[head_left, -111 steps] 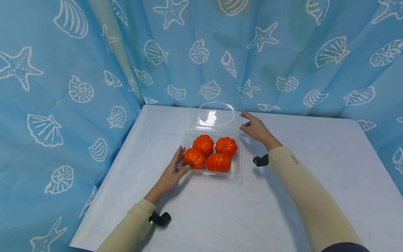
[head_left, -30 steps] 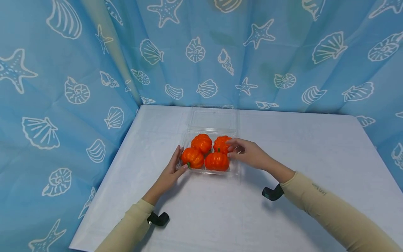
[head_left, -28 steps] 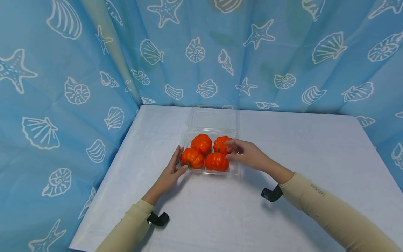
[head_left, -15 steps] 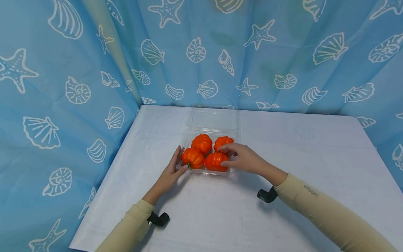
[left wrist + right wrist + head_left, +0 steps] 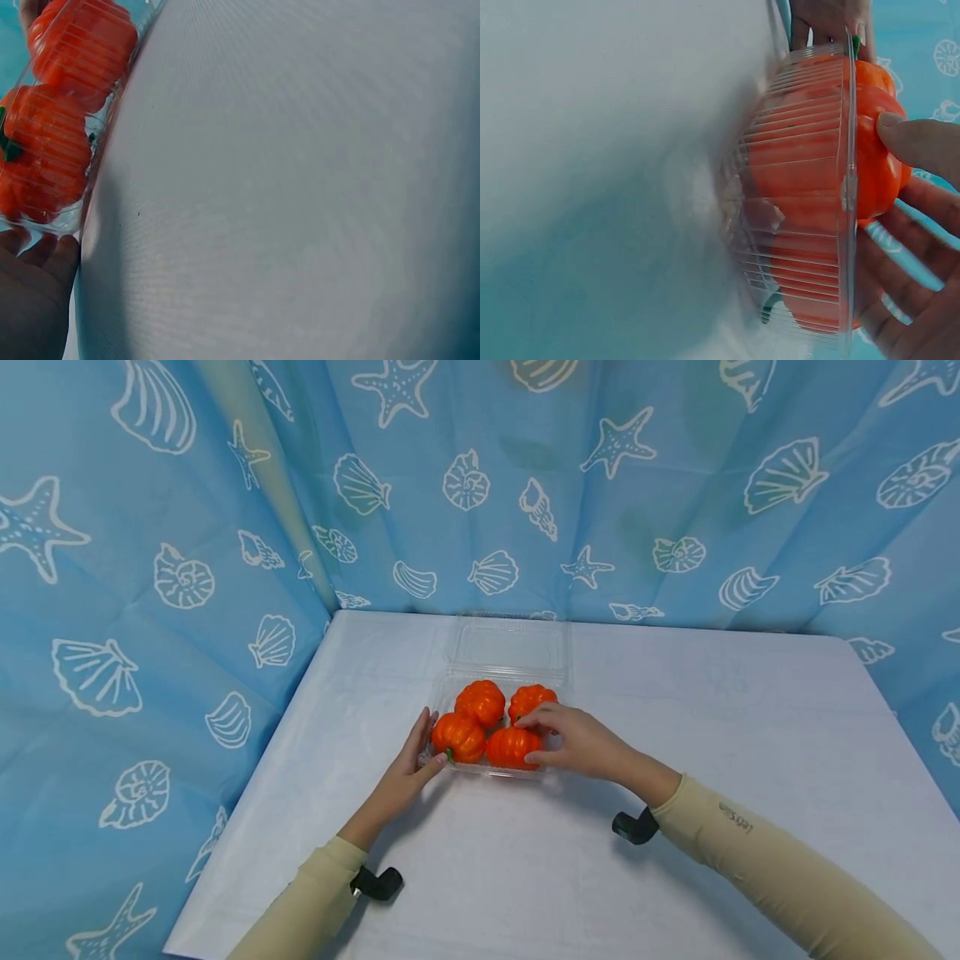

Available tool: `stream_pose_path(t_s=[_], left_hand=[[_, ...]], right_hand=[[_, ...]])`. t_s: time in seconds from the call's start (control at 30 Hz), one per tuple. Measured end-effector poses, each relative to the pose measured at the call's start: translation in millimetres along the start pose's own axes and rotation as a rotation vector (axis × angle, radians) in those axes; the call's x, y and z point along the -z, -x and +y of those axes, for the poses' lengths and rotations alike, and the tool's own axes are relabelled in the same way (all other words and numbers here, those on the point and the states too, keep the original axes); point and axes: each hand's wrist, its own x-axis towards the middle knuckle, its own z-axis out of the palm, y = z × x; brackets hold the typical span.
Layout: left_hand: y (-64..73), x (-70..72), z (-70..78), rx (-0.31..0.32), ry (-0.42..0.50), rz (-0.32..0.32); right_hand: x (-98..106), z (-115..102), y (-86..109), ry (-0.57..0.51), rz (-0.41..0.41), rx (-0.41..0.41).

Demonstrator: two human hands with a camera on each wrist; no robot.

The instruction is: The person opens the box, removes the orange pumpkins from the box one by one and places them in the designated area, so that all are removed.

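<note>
Several small orange pumpkins sit in a clear plastic clamshell box in the head view. My right hand reaches in from the right and holds the front right pumpkin, thumb at its near side and fingers at its far side. In the right wrist view the thumb presses on that pumpkin above the box rim. At the box's left end rests my left hand, fingers straight along the wall and thumb by the front corner. The front left pumpkin and back left pumpkin lie beside it; the right hand partly covers the back right one.
The clear lid lies folded back behind the box, close to the table's far edge. A white-covered table spreads around the box. A blue curtain with white shell prints hangs behind and to the left.
My right hand has left the lid's right edge, passed over the back right pumpkin and come forward onto the front right pumpkin. The lid has dropped flatter. The left hand stays at the box.
</note>
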Motion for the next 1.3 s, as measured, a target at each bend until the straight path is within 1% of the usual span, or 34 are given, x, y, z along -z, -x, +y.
stream_pose_path(t_s=[0.2,0.3,0.37,0.57,0.67,0.87,1.07,1.13,1.3], left_hand=[[-0.5,-0.6,0.1,-0.010,0.001,0.003],[-0.8,-1.2,0.3,-0.022,0.006,0.002],[-0.6,-1.3,0.5,-0.020,0.010,-0.002],[0.6,-0.9,1.0,0.001,0.010,-0.003],[0.2,-0.6,0.4,-0.002,0.004,0.003],[-0.5,-0.6,-0.3,-0.028,0.003,0.004],[-1.4,-0.7,-1.7,-0.027,0.009,0.003],[-1.7,-0.8,-1.8,-0.023,0.009,0.004],[-1.2,-1.1,-0.7,-0.009,0.003,0.003]], right_hand=[[-2.5,-1.0,-0.7,0.077,-0.009,-0.043],[-3.7,-1.9,-2.0,0.114,-0.013,-0.051],[-4.4,-2.5,-2.6,0.119,-0.013,-0.052],[-4.4,-5.3,-1.2,0.097,0.003,-0.045],[-4.0,-6.9,0.6,0.091,0.016,-0.037],[-4.9,-7.6,2.2,0.089,0.056,-0.007],[-4.9,-8.8,3.5,0.094,0.087,0.010],[-4.0,-10.0,4.4,0.086,0.092,0.009],[-1.9,-12.1,6.3,0.055,0.105,0.038]])
